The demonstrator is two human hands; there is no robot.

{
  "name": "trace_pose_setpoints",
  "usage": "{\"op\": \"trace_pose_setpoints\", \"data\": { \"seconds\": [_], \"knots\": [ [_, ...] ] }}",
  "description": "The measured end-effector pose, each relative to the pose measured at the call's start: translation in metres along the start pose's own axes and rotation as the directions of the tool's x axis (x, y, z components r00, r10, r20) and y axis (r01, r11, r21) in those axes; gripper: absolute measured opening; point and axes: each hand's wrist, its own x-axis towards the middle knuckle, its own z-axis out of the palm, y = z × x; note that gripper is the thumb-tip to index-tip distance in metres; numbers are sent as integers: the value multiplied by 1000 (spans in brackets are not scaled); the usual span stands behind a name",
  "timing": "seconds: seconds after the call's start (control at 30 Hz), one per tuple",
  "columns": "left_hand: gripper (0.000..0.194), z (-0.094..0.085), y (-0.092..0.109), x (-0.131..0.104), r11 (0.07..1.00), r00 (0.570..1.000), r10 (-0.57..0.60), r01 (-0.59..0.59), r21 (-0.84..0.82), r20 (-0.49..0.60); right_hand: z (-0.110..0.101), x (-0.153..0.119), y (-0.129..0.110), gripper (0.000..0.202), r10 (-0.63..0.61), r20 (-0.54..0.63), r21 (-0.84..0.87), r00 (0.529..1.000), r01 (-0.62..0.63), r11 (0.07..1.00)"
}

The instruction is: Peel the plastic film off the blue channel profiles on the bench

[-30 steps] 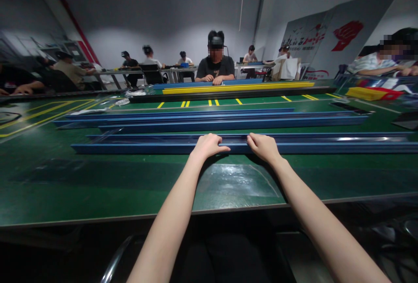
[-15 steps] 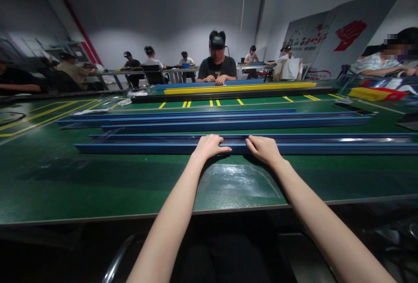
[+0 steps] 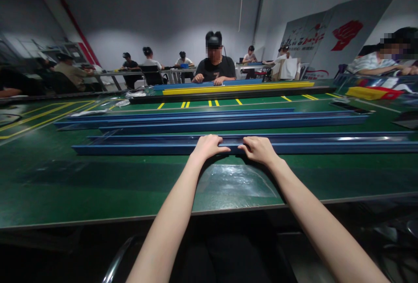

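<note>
A long blue channel strip [image 3: 137, 149] with raised edges lies lengthwise across the green table in front of me. My left hand [image 3: 210, 146] grips its near edge, thumb on the front face and fingers curled over into the channel. Just to the right, my right hand [image 3: 258, 148] is closed on the same near edge, its thumb pointing left toward the other hand. A short stretch of the edge shows between the two thumbs. The fingertips inside the channel are hidden.
More blue strips [image 3: 228, 122] lie parallel behind mine. Beyond them are a black strip [image 3: 235, 96] and a yellow strip [image 3: 238, 88]. A clear plastic sheet [image 3: 235, 183] lies at the near table edge. A person [image 3: 215, 65] sits opposite; a yellow tray [image 3: 365, 93] stands at right.
My right hand has slid a little left along the edge, closer to my left hand, and its thumb now shows along the front. My left hand stays in place.
</note>
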Motion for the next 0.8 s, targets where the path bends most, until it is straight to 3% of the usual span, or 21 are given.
{"op": "trace_pose_setpoints", "data": {
  "seconds": [0.27,0.57,0.8],
  "knots": [
    [44,0,0,0,1000,999,-3,3,0,-41,-5,1,2,38,37,38,-36,999,-35,999],
    [39,0,1,-1,999,998,32,-32,9,-53,-9,-15,26,38,171,25,-84,985,-169,982],
    [40,1,2,0,1000,999,14,-14,-1,-38,-8,-16,27,35,122,29,-61,992,-120,991]
  ]
}}
